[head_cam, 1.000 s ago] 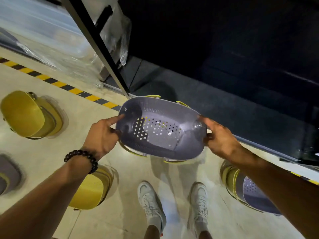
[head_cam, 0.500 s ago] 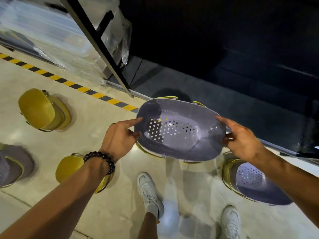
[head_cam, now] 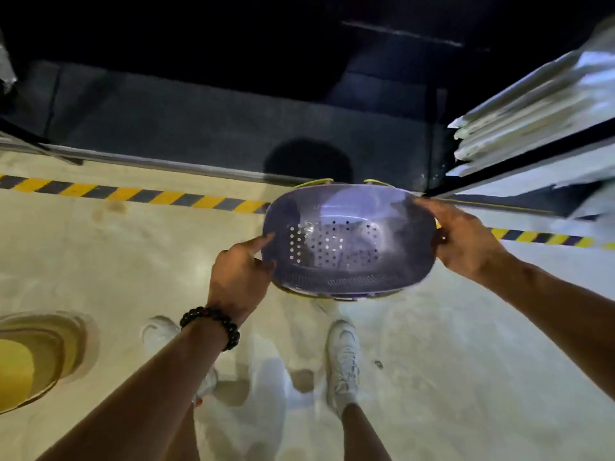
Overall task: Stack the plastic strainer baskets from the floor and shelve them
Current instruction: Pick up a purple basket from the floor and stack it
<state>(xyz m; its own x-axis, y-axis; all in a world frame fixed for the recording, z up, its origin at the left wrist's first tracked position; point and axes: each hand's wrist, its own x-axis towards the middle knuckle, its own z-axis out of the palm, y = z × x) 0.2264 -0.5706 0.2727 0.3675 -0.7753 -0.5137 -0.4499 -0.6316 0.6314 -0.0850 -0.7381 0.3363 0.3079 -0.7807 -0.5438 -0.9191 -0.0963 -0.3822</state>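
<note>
Purple oval strainer basket (head_cam: pixel 349 241), held in the air at about waist height above the pale floor (head_cam: pixel 116 261), just in front of the dark lowest shelf (head_cam: pixel 233 128). Translucent glossy plastic, rows of round holes across the bottom, narrow slots along the near wall. Yellow-green rims (head_cam: pixel 314 183) peeking out under the far edge and along the near underside, so more than one basket nested together, number unclear. Left hand (head_cam: pixel 238 277) clamped on the left end, fingers (head_cam: pixel 263 239) lying over the rim, beaded bracelet (head_cam: pixel 213 324) on the wrist. Right hand (head_cam: pixel 466 239) clamped on the right end, thumb along the top edge. Two white sneakers (head_cam: pixel 342 357) below, blurred. Yellow basket (head_cam: pixel 30 361) on the floor at far left, blurred. Yellow-and-black hazard stripe (head_cam: pixel 133 194) along the shelf's edge. Stacked pale flat packs (head_cam: pixel 532 118) on racking at right.
</note>
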